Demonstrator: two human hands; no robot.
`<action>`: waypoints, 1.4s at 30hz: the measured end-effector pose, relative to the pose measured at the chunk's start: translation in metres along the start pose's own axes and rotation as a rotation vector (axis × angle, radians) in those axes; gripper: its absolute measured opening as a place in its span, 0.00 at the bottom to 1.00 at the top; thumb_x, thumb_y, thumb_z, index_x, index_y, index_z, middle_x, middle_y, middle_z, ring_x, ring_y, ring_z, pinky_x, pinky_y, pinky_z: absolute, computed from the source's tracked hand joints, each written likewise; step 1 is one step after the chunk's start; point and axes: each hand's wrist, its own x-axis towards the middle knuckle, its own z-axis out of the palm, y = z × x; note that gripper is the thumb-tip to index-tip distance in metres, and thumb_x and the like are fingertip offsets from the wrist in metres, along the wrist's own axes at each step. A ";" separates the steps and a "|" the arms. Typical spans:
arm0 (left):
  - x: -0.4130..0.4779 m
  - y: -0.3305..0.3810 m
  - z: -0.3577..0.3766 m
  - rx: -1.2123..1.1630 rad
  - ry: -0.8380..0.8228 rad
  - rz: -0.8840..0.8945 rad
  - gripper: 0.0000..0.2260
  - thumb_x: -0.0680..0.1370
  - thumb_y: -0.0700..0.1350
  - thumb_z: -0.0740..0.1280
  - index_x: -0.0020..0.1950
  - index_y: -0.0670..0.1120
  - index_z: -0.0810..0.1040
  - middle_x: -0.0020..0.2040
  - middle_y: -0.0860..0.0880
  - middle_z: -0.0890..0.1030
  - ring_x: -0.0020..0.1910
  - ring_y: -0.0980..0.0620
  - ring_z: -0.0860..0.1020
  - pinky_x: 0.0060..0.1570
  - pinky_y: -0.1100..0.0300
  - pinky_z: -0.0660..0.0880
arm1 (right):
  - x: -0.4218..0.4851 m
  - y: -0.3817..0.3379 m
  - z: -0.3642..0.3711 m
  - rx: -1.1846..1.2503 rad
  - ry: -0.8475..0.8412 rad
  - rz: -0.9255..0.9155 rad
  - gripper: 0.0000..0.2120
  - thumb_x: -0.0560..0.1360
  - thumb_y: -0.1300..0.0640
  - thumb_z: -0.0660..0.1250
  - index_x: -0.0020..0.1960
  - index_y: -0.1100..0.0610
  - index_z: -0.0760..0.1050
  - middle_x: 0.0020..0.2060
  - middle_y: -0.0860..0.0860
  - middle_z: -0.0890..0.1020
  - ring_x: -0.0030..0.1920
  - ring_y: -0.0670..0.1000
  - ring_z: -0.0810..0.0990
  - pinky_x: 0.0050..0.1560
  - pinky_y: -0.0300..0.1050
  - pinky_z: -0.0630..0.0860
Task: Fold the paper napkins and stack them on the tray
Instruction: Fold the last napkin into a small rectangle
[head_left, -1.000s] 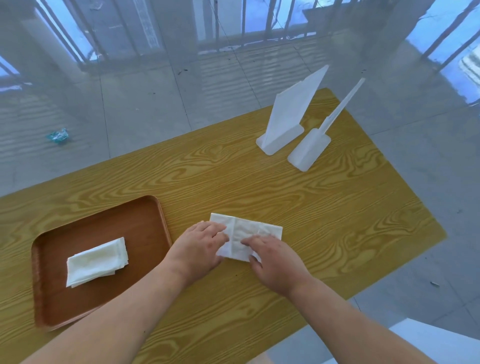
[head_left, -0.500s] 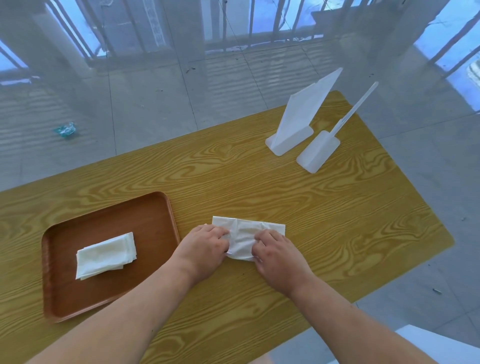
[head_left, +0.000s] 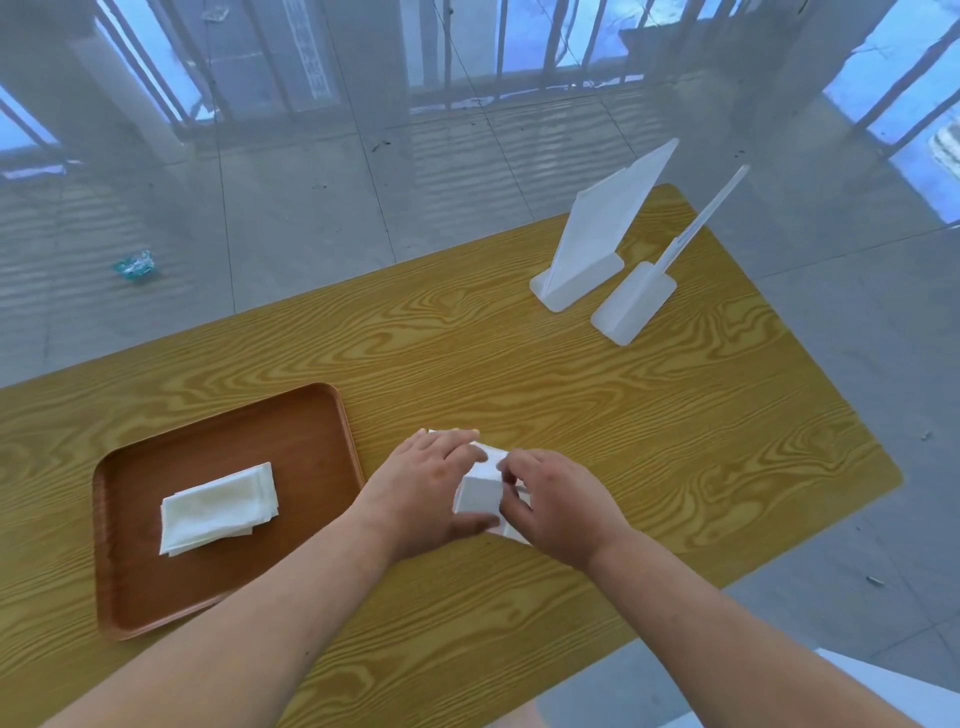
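Between the two hands on the wood-grain bench (head_left: 571, 395) sits the paper napkin (head_left: 480, 493) being folded, just right of the tray (head_left: 228, 431) and well short of the two white plastic holders (head_left: 605, 244) at the far right end. Only one view to go on, the head camera, so this is all from up top looking down.

Left hand (head_left: 423, 493) is lying over the napkin's left part, fingers (head_left: 457, 441) spread flat on top and the thumb tucked along the near edge, so it's pressing and pinching rather than clenched. Right hand (head_left: 561, 501) comes in from the other side, fingertips curled onto the napkin's right edge, nipping the paper. Both hands are on it and touching each other's side of the fold; a lot of the napkin is hidden under them, so I can't say exactly how many folds are in.

What matters for the next bit: the napkin's visible part looks bunched up into a small block, with the crease line running roughly away from the person. The tray is straight off to the left, and the left hand is the nearer one to it, so I'd guess that hand carries it over.

On the tray there's already a folded napkin stack (head_left: 218, 506), long axis slanting from near-left up to far-right. Worth matching that angle when the new one goes on top, or the pile could end up skewed.
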 end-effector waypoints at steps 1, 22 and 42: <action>0.004 0.003 -0.006 0.017 0.044 0.006 0.27 0.80 0.65 0.65 0.75 0.53 0.72 0.80 0.54 0.69 0.80 0.53 0.63 0.82 0.51 0.53 | 0.002 -0.004 -0.006 0.005 0.020 0.010 0.08 0.80 0.49 0.62 0.49 0.53 0.75 0.40 0.47 0.81 0.41 0.50 0.78 0.43 0.54 0.78; -0.029 -0.019 -0.021 0.261 0.289 0.268 0.09 0.76 0.46 0.77 0.56 0.53 0.88 0.59 0.49 0.87 0.59 0.45 0.85 0.57 0.46 0.81 | 0.000 0.015 -0.012 -0.224 0.161 -0.257 0.19 0.72 0.63 0.76 0.63 0.57 0.85 0.63 0.56 0.85 0.65 0.61 0.83 0.62 0.62 0.81; -0.015 -0.038 0.024 0.362 0.079 -0.046 0.14 0.86 0.57 0.56 0.58 0.54 0.79 0.56 0.54 0.80 0.54 0.50 0.77 0.53 0.55 0.73 | 0.012 0.034 0.028 -0.370 -0.009 -0.100 0.08 0.81 0.53 0.65 0.55 0.52 0.82 0.52 0.47 0.81 0.54 0.53 0.77 0.59 0.51 0.77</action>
